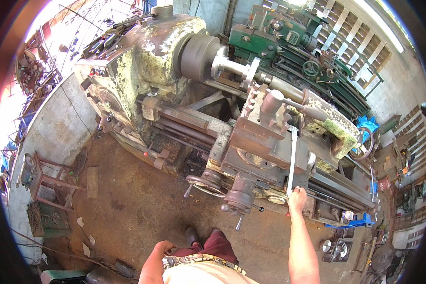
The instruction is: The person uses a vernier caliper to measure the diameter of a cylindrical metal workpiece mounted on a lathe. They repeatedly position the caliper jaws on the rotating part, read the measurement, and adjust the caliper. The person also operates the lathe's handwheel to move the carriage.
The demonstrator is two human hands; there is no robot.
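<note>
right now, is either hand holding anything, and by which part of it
The right hand holds a long silver tool by its lower end. Nothing shows in the left hand.

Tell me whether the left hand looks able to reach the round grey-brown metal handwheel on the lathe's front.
Probably yes: nothing visible stands between the left hand and the handwheel, though it would likely need to stretch forward.

Long slim silver bar [292, 163], slanting slightly; upper end beside tool post [271, 103].
</note>
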